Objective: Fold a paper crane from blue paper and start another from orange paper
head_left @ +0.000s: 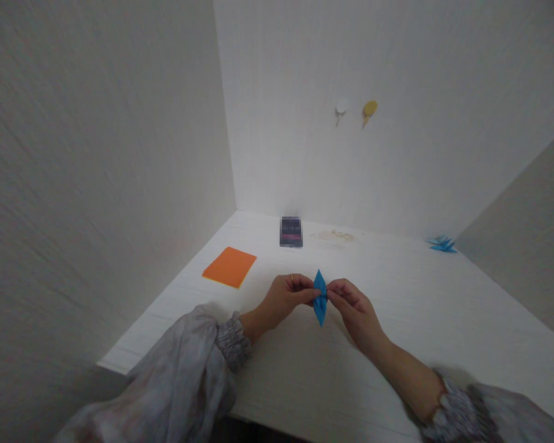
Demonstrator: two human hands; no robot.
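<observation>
A narrow, pointed piece of folded blue paper [320, 298] stands upright just above the white table [443, 320], held between both hands. My left hand [286, 297] pinches its left side with closed fingers; a ring shows on one finger. My right hand [353, 307] pinches its right side the same way. Both forearms reach in from the bottom edge in loose grey sleeves.
A stack of orange paper squares [229, 266] lies to the left. A small dark blurred object [291, 232] stands near the back wall. A finished blue folded paper figure [442, 244] sits at the far right. Two round hooks [355, 109] hang on the wall. Walls close in the left and back.
</observation>
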